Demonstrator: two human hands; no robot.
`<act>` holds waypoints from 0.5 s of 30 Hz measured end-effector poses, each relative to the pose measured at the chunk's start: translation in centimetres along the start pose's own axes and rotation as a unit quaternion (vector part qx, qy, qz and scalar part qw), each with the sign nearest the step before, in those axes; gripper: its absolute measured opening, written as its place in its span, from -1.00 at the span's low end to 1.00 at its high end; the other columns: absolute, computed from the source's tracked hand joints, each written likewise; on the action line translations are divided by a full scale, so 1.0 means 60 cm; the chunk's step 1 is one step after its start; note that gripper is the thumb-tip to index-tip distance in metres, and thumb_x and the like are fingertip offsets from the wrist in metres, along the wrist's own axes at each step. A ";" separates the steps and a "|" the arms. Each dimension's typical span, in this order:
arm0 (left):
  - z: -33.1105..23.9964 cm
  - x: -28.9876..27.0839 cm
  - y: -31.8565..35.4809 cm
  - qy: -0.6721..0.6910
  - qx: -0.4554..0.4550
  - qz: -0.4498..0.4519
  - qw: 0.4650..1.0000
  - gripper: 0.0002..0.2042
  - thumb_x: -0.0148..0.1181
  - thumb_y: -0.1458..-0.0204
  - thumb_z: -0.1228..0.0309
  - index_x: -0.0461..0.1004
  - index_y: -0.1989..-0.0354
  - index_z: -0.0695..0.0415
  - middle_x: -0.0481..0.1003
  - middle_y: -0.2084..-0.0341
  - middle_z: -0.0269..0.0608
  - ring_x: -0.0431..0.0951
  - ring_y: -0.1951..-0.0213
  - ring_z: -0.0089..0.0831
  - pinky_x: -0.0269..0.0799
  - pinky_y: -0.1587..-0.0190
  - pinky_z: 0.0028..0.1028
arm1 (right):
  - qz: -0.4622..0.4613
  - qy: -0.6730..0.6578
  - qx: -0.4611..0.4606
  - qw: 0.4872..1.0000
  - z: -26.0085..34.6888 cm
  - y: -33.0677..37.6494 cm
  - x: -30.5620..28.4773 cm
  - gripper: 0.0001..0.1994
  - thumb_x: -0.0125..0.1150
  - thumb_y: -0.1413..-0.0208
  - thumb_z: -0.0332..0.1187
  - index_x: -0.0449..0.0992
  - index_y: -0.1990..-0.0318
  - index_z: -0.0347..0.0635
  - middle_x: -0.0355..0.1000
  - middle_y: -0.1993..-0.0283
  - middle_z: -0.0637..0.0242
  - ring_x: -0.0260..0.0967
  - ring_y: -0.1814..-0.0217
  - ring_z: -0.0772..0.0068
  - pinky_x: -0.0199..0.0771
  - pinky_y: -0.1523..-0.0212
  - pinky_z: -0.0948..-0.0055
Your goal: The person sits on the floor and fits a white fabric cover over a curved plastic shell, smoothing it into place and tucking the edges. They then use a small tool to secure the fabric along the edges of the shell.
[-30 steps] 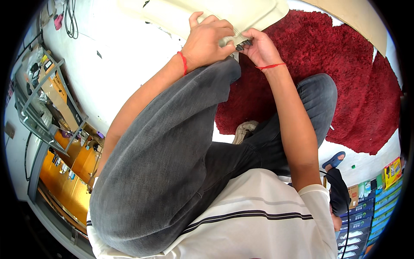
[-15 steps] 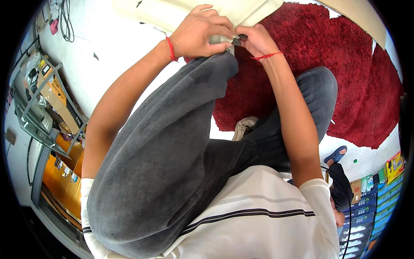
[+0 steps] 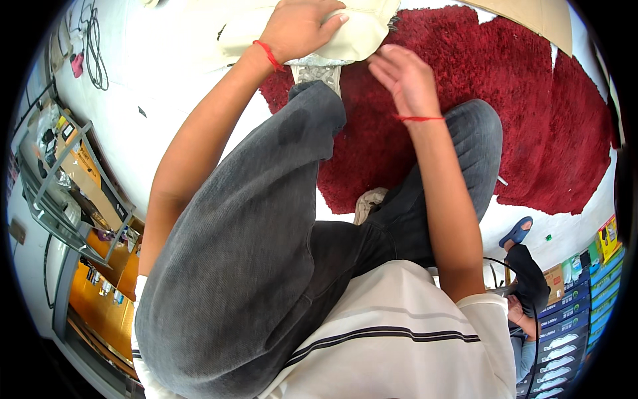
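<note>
A smooth cream-coloured piece (image 3: 362, 33), like a padded cover, lies across my raised foot at the top of the view. My left hand (image 3: 299, 30) rests on it, thumb stretched out; its upper fingers come close to the picture's edge. My right hand (image 3: 407, 76) is apart from the piece, just below its right corner, with fingers loosely extended and nothing visible in them. Small dark bits (image 3: 393, 24) show at that corner. Beneath the lower edge, my pale shoe (image 3: 318, 74) is partly covered.
A shaggy red rug (image 3: 531, 146) spreads over the white floor at the right. At the left stands a grey metal-framed rack (image 3: 80, 193) with boxes. Another person's sandalled foot (image 3: 517, 231) and stacked boxes (image 3: 561, 332) are at the lower right. A cardboard sheet (image 3: 538, 20) lies far right.
My right hand has come off the cream piece's edge and moved down and right, away from my left hand. The piece has shifted, uncovering more of my shoe.
</note>
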State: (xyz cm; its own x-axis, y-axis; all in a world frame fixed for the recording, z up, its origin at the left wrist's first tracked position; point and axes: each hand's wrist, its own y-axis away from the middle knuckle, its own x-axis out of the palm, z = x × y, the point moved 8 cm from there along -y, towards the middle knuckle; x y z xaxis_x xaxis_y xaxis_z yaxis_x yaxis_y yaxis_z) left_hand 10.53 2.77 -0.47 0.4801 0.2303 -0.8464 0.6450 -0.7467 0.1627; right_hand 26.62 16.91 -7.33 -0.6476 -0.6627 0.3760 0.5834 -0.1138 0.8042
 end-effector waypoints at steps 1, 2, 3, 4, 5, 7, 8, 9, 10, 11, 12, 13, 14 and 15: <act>-0.003 0.003 -0.005 -0.018 -0.008 0.038 0.999 -0.62 0.20 -0.34 0.20 0.60 -0.09 0.30 0.68 0.09 0.14 0.69 0.05 0.04 0.55 -0.11 -0.08 | -0.008 0.008 0.007 1.000 -0.015 0.012 0.006 -0.70 0.35 -0.32 -0.41 0.53 -0.09 -0.41 0.59 0.00 0.10 0.64 -0.06 0.14 0.71 -0.11 0.23; -0.005 0.006 -0.002 -0.027 -0.004 0.023 0.999 -0.63 0.21 -0.33 0.17 0.61 -0.13 0.18 0.68 0.05 0.01 0.67 0.01 -0.03 0.49 -0.17 -0.07 | -0.013 0.016 0.012 1.000 -0.030 0.019 0.015 -0.68 0.39 -0.30 -0.37 0.54 -0.08 -0.42 0.60 0.01 0.11 0.65 0.00 0.14 0.71 -0.08 0.24; -0.008 0.013 0.003 -0.035 0.000 0.008 0.999 -0.63 0.21 -0.33 0.14 0.62 -0.17 0.06 0.68 0.02 -0.12 0.64 -0.03 -0.10 0.42 -0.24 -0.07 | -0.044 0.045 -0.015 0.998 -0.030 0.018 0.017 -0.71 0.43 -0.25 -0.32 0.63 0.03 -0.37 0.67 0.12 0.12 0.68 0.11 0.23 0.70 0.03 0.30; -0.006 0.018 0.004 -0.043 0.004 -0.006 0.999 -0.63 0.21 -0.33 0.10 0.64 -0.21 -0.06 0.68 -0.02 -0.24 0.62 -0.08 -0.18 0.36 -0.30 -0.06 | -0.071 0.134 -0.059 0.987 -0.017 0.013 0.012 -0.72 0.44 -0.22 -0.30 0.65 0.06 -0.36 0.68 0.17 0.12 0.68 0.15 0.28 0.69 0.06 0.31; -0.010 0.019 -0.001 -0.028 0.003 -0.001 1.000 -0.62 0.19 -0.34 0.07 0.65 -0.19 -0.06 0.68 -0.01 -0.22 0.63 -0.06 -0.16 0.40 -0.24 -0.10 | -0.099 0.219 -0.100 0.966 -0.004 0.008 0.011 -0.72 0.45 -0.20 -0.29 0.67 0.09 -0.35 0.69 0.21 0.13 0.68 0.18 0.32 0.67 0.08 0.33; -0.018 0.025 -0.015 0.001 -0.001 0.010 1.000 -0.59 0.14 -0.36 -0.01 0.69 -0.14 -0.04 0.69 0.00 -0.18 0.65 -0.02 -0.13 0.48 -0.13 -0.16 | -0.148 0.286 -0.202 0.925 0.022 0.011 0.013 -0.74 0.45 -0.13 -0.27 0.73 0.17 -0.30 0.71 0.37 0.15 0.66 0.31 0.44 0.62 0.17 0.38; -0.010 0.033 -0.024 0.010 -0.032 0.032 0.999 -0.59 0.16 -0.35 -0.02 0.70 -0.11 -0.02 0.70 0.01 -0.16 0.66 0.01 -0.12 0.50 -0.09 -0.18 | -0.143 0.265 -0.194 0.934 0.018 0.007 0.012 -0.74 0.45 -0.13 -0.27 0.73 0.16 -0.30 0.71 0.35 0.15 0.66 0.31 0.42 0.62 0.18 0.37; -0.002 0.041 -0.035 0.019 -0.063 0.053 0.996 -0.58 0.18 -0.34 -0.03 0.72 -0.07 0.01 0.70 0.03 -0.14 0.68 0.03 -0.10 0.52 -0.06 -0.21 | -0.138 0.244 -0.186 0.942 0.015 0.003 0.012 -0.74 0.45 -0.13 -0.27 0.73 0.15 -0.30 0.71 0.34 0.15 0.66 0.31 0.41 0.61 0.19 0.36; 0.008 0.047 -0.043 0.027 -0.093 0.075 0.992 -0.57 0.19 -0.32 -0.05 0.74 -0.03 0.03 0.71 0.04 -0.12 0.69 0.05 -0.09 0.54 -0.02 -0.23 | -0.133 0.221 -0.178 0.950 0.011 -0.002 0.012 -0.74 0.45 -0.14 -0.28 0.73 0.14 -0.30 0.71 0.33 0.15 0.65 0.31 0.40 0.61 0.19 0.35; 0.009 0.049 -0.048 0.031 -0.101 0.082 0.991 -0.55 0.20 -0.31 -0.06 0.74 -0.01 0.05 0.71 0.05 -0.10 0.69 0.06 -0.08 0.55 -0.01 -0.24 | -0.136 0.188 -0.167 0.958 0.003 -0.006 0.011 -0.75 0.45 -0.13 -0.28 0.72 0.16 -0.30 0.70 0.34 0.16 0.64 0.32 0.39 0.60 0.19 0.34; 0.009 0.049 -0.051 0.035 -0.108 0.090 0.989 -0.54 0.21 -0.30 -0.07 0.75 0.01 0.08 0.71 0.07 -0.07 0.70 0.07 -0.08 0.55 -0.01 -0.25 | -0.139 0.154 -0.155 0.966 -0.007 -0.010 0.013 -0.75 0.45 -0.13 -0.29 0.72 0.17 -0.30 0.69 0.35 0.16 0.63 0.32 0.38 0.59 0.19 0.33; 0.009 0.049 -0.054 0.038 -0.115 0.098 0.988 -0.52 0.22 -0.29 -0.09 0.76 0.03 0.11 0.71 0.08 -0.04 0.70 0.08 -0.07 0.55 -0.01 -0.26 | -0.142 0.118 -0.144 0.972 -0.015 -0.015 0.013 -0.76 0.44 -0.13 -0.29 0.71 0.19 -0.30 0.68 0.36 0.17 0.62 0.33 0.38 0.58 0.19 0.33; 0.011 0.045 -0.057 0.037 -0.120 0.110 0.986 -0.51 0.22 -0.30 -0.09 0.75 0.02 0.13 0.70 0.08 -0.02 0.70 0.07 -0.07 0.55 -0.02 -0.27 | -0.147 0.115 -0.143 0.972 -0.012 -0.017 0.016 -0.77 0.43 -0.13 -0.30 0.70 0.20 -0.31 0.67 0.37 0.19 0.60 0.33 0.39 0.57 0.19 0.33; 0.012 0.039 -0.057 0.039 -0.125 0.126 0.983 -0.49 0.22 -0.30 -0.09 0.74 0.01 0.15 0.70 0.08 0.00 0.70 0.07 -0.06 0.55 -0.03 -0.27 | -0.157 0.111 -0.140 0.971 -0.011 -0.014 0.016 -0.77 0.42 -0.14 -0.30 0.70 0.21 -0.31 0.65 0.39 0.20 0.58 0.33 0.40 0.56 0.18 0.33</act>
State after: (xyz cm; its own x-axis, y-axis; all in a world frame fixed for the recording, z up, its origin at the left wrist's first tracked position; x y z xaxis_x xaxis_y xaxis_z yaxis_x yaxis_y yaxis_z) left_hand 9.01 5.44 -3.37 0.6810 0.1126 -0.7235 0.6210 -0.6123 0.4893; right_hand 25.84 15.90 -7.92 -0.7114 -0.7028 -0.0004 0.5048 -0.5114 0.6954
